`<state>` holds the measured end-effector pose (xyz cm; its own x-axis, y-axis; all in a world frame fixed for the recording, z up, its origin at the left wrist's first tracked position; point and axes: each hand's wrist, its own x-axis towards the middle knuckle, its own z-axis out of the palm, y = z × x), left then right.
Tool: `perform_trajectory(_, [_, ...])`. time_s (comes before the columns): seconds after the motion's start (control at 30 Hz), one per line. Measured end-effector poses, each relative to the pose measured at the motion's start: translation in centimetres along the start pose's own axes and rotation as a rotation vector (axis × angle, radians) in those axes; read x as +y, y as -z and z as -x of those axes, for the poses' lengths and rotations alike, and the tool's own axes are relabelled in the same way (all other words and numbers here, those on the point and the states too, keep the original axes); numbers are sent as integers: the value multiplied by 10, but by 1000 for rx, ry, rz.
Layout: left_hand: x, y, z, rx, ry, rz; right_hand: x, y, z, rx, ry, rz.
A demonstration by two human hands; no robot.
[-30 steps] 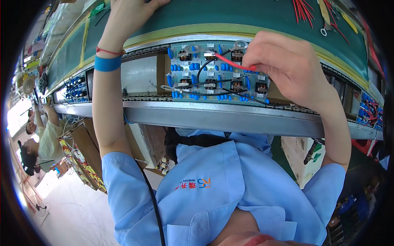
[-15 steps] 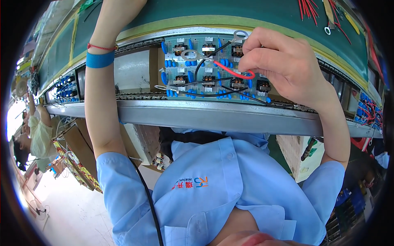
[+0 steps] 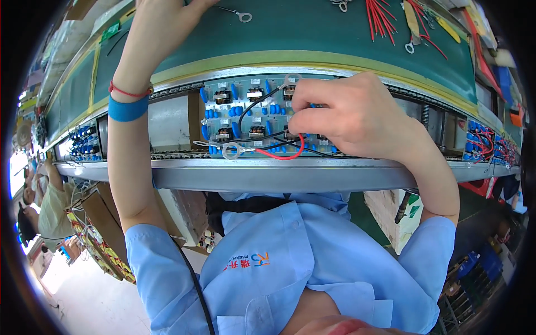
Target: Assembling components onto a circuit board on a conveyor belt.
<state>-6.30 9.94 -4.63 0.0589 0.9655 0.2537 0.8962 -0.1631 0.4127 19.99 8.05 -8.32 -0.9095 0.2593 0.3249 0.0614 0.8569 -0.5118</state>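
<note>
My right hand [image 3: 352, 114] is closed in a pinch over a circuit board [image 3: 209, 101] that carries blue disc parts and small coils. Between its fingertips is one end of a short red wire [image 3: 279, 157], which loops down and left to a ring terminal [image 3: 231, 150] at the board's near edge. Black wires [image 3: 254, 107] with ring terminals lie across the board, one ring close to my fingertips. My left hand [image 3: 167, 19] reaches over the green mat at the top edge, its fingers mostly cut off. Near it lies a dark wire with a ring terminal [image 3: 244, 17].
The board sits in a conveyor track with a metal front rail [image 3: 279, 177]. On the green mat [image 3: 312, 33] lie a bundle of red wires [image 3: 379, 22] and a yellow-handled tool [image 3: 446, 29]. More wired boards [image 3: 483, 142] stand at the right. Another person [image 3: 53, 206] is at far left.
My right hand has come nearer and left, lowering the red wire's ring terminal to the board's near edge. The view has shifted, showing more of the mat and the ring terminal near my left hand.
</note>
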Motion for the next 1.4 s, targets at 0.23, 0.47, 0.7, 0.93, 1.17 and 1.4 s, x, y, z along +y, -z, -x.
perform_trajectory(0.23, [23, -13, -13, 23, -255, -136, 1, 4, 1, 5, -12, 54])
perform_trajectory(0.47, [15, -7, -8, 48, -232, -142, 61, 69, -18, 338, -679, 622])
perform_trajectory(0.7, [2, 3, 12, 43, -262, 507, 74, 55, -29, 265, -980, 662])
perform_trajectory(0.93, [-1, 11, 14, 165, -254, 148, 156, 104, 33, 258, -783, 381])
perform_trajectory(1.17, [25, 26, 30, 141, -105, 309, 69, 120, -5, 455, -829, 159])
perform_trajectory(1.4, [49, 27, 44, 157, -142, 716, -9, 49, -76, 553, -538, 156])
